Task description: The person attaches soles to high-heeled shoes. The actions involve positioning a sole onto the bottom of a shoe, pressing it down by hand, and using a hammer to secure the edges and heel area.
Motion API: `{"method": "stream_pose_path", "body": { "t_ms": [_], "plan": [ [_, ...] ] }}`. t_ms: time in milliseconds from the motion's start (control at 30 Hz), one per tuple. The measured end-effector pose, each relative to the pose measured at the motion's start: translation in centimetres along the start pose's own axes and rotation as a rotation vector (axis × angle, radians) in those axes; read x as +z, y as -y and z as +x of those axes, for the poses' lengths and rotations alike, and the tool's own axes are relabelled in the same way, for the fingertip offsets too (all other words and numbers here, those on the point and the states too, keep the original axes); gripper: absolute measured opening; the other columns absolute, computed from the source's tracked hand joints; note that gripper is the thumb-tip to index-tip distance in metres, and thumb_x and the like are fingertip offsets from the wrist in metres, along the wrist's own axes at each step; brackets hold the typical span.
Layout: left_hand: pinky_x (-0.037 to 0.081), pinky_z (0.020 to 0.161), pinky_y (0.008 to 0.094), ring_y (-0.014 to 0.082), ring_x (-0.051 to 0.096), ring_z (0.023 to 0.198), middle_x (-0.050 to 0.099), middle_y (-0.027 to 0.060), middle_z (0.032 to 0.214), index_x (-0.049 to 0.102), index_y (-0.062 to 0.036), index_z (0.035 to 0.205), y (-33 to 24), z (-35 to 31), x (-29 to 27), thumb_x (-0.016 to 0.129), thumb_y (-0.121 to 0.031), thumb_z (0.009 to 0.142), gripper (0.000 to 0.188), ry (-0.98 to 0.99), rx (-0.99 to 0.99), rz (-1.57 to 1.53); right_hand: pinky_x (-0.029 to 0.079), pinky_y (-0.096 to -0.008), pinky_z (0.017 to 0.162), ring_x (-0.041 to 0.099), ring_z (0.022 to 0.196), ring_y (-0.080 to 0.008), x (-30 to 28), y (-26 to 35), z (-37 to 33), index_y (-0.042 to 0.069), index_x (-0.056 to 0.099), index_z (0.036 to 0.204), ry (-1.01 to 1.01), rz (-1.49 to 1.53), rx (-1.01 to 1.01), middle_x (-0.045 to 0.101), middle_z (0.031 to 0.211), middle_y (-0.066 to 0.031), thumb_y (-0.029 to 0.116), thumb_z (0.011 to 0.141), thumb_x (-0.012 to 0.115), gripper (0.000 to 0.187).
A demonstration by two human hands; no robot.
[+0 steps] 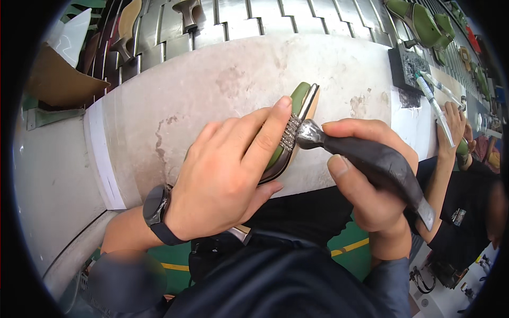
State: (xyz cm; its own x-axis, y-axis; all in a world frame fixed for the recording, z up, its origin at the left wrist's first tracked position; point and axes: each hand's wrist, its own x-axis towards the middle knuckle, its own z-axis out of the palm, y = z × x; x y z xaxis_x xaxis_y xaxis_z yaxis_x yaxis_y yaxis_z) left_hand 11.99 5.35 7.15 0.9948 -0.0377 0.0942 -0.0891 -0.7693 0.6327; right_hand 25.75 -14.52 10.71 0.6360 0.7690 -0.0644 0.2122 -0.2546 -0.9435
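My left hand (228,159) is closed around a green shoe (300,91) with a band of sparkling stones (289,132) across it. The shoe is tilted on its side, its tan sole edge facing right. Much of it is hidden under my fingers. A metallic heel (241,233) shows below my left wrist; I cannot tell whether it belongs to this shoe. Wrapped around a dark shoemaker's hammer (374,161), my right hand (366,196) has its rounded steel head (309,134) against or very near the sole edge beside the stones.
Under the shoe lies a pale, stained worktop (212,79). Behind it runs a slatted metal conveyor (238,26) carrying a heeled sole (127,26) and green shoes (419,24). To the right are a black box (405,69), syringes (436,106) and a co-worker's hand (450,124).
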Motion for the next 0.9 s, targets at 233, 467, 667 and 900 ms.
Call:
{"method": "stream_pose_path", "body": {
  "t_ms": [233, 467, 667, 900],
  "plan": [
    [0.047, 0.094, 0.0444, 0.0392, 0.061, 0.110, 0.057, 0.0234, 0.140, 0.030, 0.0036, 0.161, 0.1, -0.2, -0.2, 0.090, -0.010, 0.067, 0.113, -0.005, 0.016, -0.008, 0.052, -0.0206, 0.067, 0.064, 0.075, -0.0045, -0.5, -0.3, 3.5, -0.004, 0.072, 0.113, -0.125, 0.096, 0.115, 0.075, 0.090, -0.0047, 0.003, 0.092, 0.071, 0.022],
    [0.047, 0.095, 0.0444, 0.0400, 0.060, 0.109, 0.057, 0.0225, 0.137, 0.029, 0.0013, 0.162, 0.2, -0.7, 0.2, 0.089, -0.010, 0.069, 0.111, -0.031, 0.001, -0.009, 0.055, -0.0246, 0.075, 0.068, 0.083, -0.0088, 0.0, -1.0, 2.1, -0.003, 0.072, 0.114, -0.100, 0.228, 0.119, 0.075, 0.096, -0.0062, 0.004, 0.091, 0.072, 0.025],
    [0.047, 0.095, 0.0449, 0.0406, 0.060, 0.110, 0.058, 0.0216, 0.133, 0.029, 0.0000, 0.163, 0.0, -0.7, 0.4, 0.089, -0.010, 0.070, 0.111, -0.049, 0.012, -0.014, 0.058, -0.0266, 0.079, 0.073, 0.088, -0.0137, 1.5, -0.5, -1.8, 0.001, 0.069, 0.123, -0.045, -0.165, -0.227, 0.076, 0.104, -0.0101, 0.001, 0.089, 0.076, 0.035],
    [0.047, 0.097, 0.0455, 0.0415, 0.059, 0.113, 0.057, 0.0221, 0.134, 0.026, -0.0018, 0.164, 0.3, -1.2, 0.4, 0.090, -0.012, 0.068, 0.116, -0.053, 0.000, -0.002, 0.061, -0.0294, 0.071, 0.079, 0.081, -0.0236, 5.4, -1.7, -3.9, -0.004, 0.068, 0.121, -0.214, -0.280, -0.363, 0.077, 0.100, -0.0188, -0.001, 0.080, 0.082, 0.043]
  ]
}}
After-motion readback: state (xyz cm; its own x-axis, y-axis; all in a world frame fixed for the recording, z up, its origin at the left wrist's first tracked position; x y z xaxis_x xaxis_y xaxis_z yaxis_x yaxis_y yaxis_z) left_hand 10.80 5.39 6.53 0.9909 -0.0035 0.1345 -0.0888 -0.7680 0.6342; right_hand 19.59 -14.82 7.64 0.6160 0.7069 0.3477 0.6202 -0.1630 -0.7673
